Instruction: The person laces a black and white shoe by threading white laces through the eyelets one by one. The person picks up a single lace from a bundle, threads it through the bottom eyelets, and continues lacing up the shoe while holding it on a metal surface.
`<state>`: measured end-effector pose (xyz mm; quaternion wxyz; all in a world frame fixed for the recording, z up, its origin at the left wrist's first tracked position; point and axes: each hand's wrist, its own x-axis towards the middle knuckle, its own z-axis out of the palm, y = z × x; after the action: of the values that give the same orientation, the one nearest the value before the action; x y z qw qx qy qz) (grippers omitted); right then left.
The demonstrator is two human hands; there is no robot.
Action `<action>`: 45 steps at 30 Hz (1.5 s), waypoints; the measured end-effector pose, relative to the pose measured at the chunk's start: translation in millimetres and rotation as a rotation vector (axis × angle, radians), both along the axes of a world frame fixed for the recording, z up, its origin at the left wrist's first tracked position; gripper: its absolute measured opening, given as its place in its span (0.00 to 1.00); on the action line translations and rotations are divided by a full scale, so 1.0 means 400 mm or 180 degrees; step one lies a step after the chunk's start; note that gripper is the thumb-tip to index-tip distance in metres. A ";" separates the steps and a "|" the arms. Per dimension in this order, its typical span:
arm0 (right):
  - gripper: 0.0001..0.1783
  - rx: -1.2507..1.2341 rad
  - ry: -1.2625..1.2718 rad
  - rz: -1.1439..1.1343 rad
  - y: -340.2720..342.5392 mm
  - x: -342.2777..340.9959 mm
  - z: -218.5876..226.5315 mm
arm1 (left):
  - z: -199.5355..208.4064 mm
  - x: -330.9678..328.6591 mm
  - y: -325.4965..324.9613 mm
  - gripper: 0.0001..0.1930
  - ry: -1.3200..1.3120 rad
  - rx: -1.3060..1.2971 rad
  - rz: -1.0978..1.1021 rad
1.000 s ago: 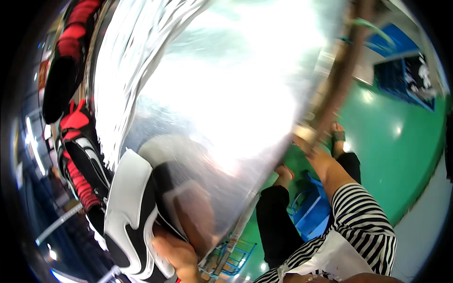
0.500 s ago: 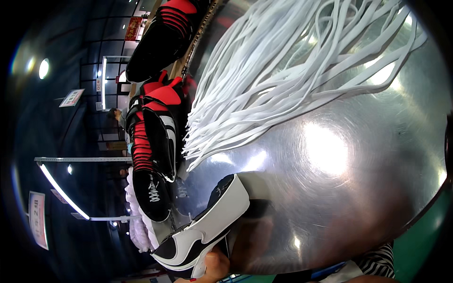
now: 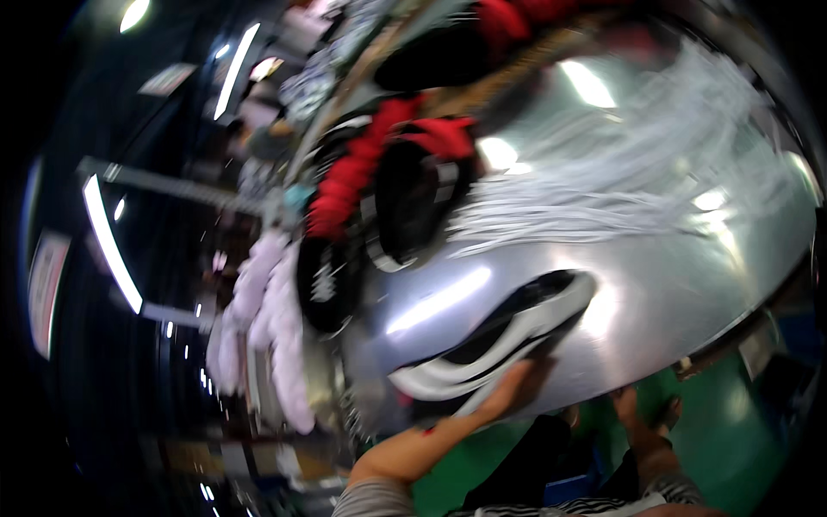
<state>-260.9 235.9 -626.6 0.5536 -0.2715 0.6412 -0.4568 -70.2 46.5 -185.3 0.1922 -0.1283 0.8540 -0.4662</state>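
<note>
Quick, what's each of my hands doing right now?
Left hand: closed on the black-and-white shoe.
Right hand: by the edge of the table; too blurred to tell open or closed.

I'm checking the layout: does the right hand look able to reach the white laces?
Probably yes: the right hand is near the tabletop, and the held shoe sits left of its way to the white laces.

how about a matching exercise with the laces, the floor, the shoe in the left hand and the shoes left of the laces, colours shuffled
1. Laces
2. Floor
3. Shoe in the left hand
4. Shoes left of the laces

A. Green
B. Black and red
C. White
D. Black and white

Pairs: 1-C, 2-A, 3-D, 4-B
</note>
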 end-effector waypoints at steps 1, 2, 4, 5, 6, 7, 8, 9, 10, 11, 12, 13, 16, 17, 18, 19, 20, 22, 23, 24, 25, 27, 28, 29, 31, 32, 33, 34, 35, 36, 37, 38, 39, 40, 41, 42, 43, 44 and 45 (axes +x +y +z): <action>0.18 0.0057 0.0546 0.0817 0.021 0.000 0.102 | -0.029 0.007 0.024 0.27 -0.0441 -0.0355 -0.0209; 0.16 -0.0128 0.0322 0.0597 0.050 -0.021 0.129 | -0.049 -0.044 0.001 0.27 -0.0753 -0.0781 -0.0525; 0.13 -0.0019 -0.0531 0.1131 0.068 -0.041 0.379 | -0.062 -0.115 -0.021 0.28 -0.3750 -0.4020 -0.1886; 0.12 0.0005 -0.0281 0.1300 0.063 -0.065 0.478 | 0.050 -0.139 -0.043 0.27 -0.4472 -0.5163 -0.2234; 0.11 -0.0148 -0.0156 0.1667 0.034 -0.090 0.664 | 0.173 -0.141 -0.050 0.26 -0.5548 -0.6412 -0.2956; 0.10 -0.0455 -0.0373 0.1561 0.009 -0.106 0.811 | 0.303 -0.153 -0.065 0.26 -0.6536 -0.7163 -0.3666; 0.12 -0.0561 -0.0091 0.1956 -0.019 -0.124 0.980 | 0.333 -0.141 -0.066 0.28 -0.6493 -0.7037 -0.3413; 0.09 -0.0992 0.0165 0.1875 -0.058 -0.140 1.129 | 0.296 -0.126 -0.101 0.26 -0.5937 -0.6895 -0.3611; 0.08 -0.0924 0.0293 0.1574 -0.089 -0.177 1.188 | 0.272 -0.117 -0.149 0.24 -0.5334 -0.6772 -0.3763; 0.06 -0.1256 0.0119 0.1304 -0.142 -0.178 1.243 | 0.251 -0.110 -0.198 0.23 -0.4829 -0.7013 -0.3818; 0.09 -0.1711 -0.0212 0.0668 -0.212 -0.197 1.253 | 0.245 -0.144 -0.259 0.25 -0.4443 -0.7546 -0.4078; 0.10 -0.1147 0.0306 0.0909 -0.283 -0.232 1.346 | 0.208 -0.142 -0.279 0.27 -0.4291 -0.7748 -0.4300; 0.17 -0.1105 0.0259 0.0326 -0.513 -0.157 1.286 | 0.173 -0.169 -0.311 0.32 -0.3922 -0.8432 -0.4954; 0.18 -0.1195 0.0495 0.0382 -0.592 -0.145 1.229 | 0.176 -0.160 -0.331 0.35 -0.3662 -0.8828 -0.4933; 0.16 -0.1153 0.1046 0.0061 -0.623 -0.111 1.237 | 0.162 -0.128 -0.351 0.35 -0.3917 -0.9475 -0.4688; 0.15 -0.1049 0.2228 0.0240 -0.659 -0.139 1.196 | 0.256 -0.148 -0.368 0.34 -0.3598 -0.9906 -0.5272; 0.14 -0.1832 0.2212 0.0083 -0.669 -0.124 1.178 | 0.300 -0.125 -0.357 0.31 -0.3997 -1.0605 -0.5200; 0.11 -0.1507 0.2127 0.0190 -0.670 -0.118 1.261 | 0.435 -0.080 -0.242 0.23 -0.8368 -1.1041 -0.3234; 0.11 -0.1622 0.2050 0.0028 -0.671 -0.154 1.244 | 0.517 -0.096 -0.197 0.19 -0.9393 -1.0794 -0.1179; 0.11 -0.1579 0.1610 0.0076 -0.663 -0.141 1.285 | 0.580 -0.062 -0.145 0.17 -0.9620 -1.0585 -0.0680; 0.12 -0.1376 0.0796 0.0009 -0.657 -0.168 1.291 | 0.614 -0.050 -0.070 0.15 -0.7691 -1.0070 -0.2243; 0.11 -0.1449 0.0198 0.0168 -0.631 -0.192 1.341 | 0.473 0.067 0.025 0.15 -0.5749 -0.9546 -0.4161; 0.10 -0.1485 0.0024 0.0285 -0.623 -0.210 1.362 | 0.398 0.109 0.100 0.16 -0.5127 -0.8539 -0.4588; 0.10 -0.1521 -0.0069 0.0315 -0.605 -0.237 1.358 | 0.338 0.136 0.172 0.18 -0.4658 -0.7432 -0.4859; 0.09 -0.1521 -0.0192 0.0476 -0.599 -0.256 1.351 | 0.313 0.108 0.236 0.18 -0.5115 -0.6295 -0.4623; 0.09 -0.1384 0.0015 0.0386 -0.584 -0.327 1.327 | 0.295 0.039 0.210 0.18 -0.5281 -0.6290 -0.4583; 0.09 -0.1245 0.0058 0.0471 -0.576 -0.340 1.327 | 0.304 -0.002 0.212 0.18 -0.5605 -0.6221 -0.4527; 0.09 -0.1105 0.0101 0.0561 -0.577 -0.357 1.329 | 0.309 -0.050 0.212 0.18 -0.5933 -0.6177 -0.4448; 0.09 -0.1153 0.0156 0.0620 -0.595 -0.382 1.334 | 0.313 -0.096 0.204 0.18 -0.6190 -0.6210 -0.4403; 0.09 -0.1130 0.0216 0.0669 -0.601 -0.411 1.314 | 0.303 -0.145 0.199 0.18 -0.6357 -0.6268 -0.4375; 0.09 -0.1090 0.0249 0.0762 -0.602 -0.420 1.297 | 0.296 -0.184 0.197 0.18 -0.6542 -0.6254 -0.4371; 0.09 -0.1137 0.0306 0.0883 -0.607 -0.429 1.280 | 0.286 -0.214 0.201 0.17 -0.6672 -0.6262 -0.4402; 0.08 -0.1170 0.0374 0.0992 -0.615 -0.440 1.271 | 0.275 -0.255 0.190 0.17 -0.6783 -0.6292 -0.4390; 0.08 -0.1209 0.0429 0.1099 -0.623 -0.444 1.261 | 0.262 -0.285 0.185 0.17 -0.6887 -0.6288 -0.4400; 0.10 -0.1239 0.0444 0.1210 -0.627 -0.444 1.248 | 0.249 -0.312 0.179 0.17 -0.6966 -0.6295 -0.4426; 0.10 -0.1161 0.0422 0.1294 -0.628 -0.442 1.244 | 0.228 -0.336 0.170 0.17 -0.7050 -0.6273 -0.4432; 0.11 -0.1099 0.0406 0.1390 -0.624 -0.432 1.260 | 0.208 -0.354 0.164 0.17 -0.7135 -0.6239 -0.4447; 0.11 -0.1035 0.0391 0.1479 -0.622 -0.424 1.276 | 0.185 -0.371 0.158 0.17 -0.7221 -0.6200 -0.4455; 0.13 -0.1016 0.0359 0.1625 -0.619 -0.431 1.308 | 0.160 -0.394 0.145 0.17 -0.7300 -0.6196 -0.4427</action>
<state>-433.2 -11.8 -103.5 0.5643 -0.5324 0.5022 -0.3820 -228.0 104.6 -121.1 -0.3022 -0.5771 0.4252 0.6284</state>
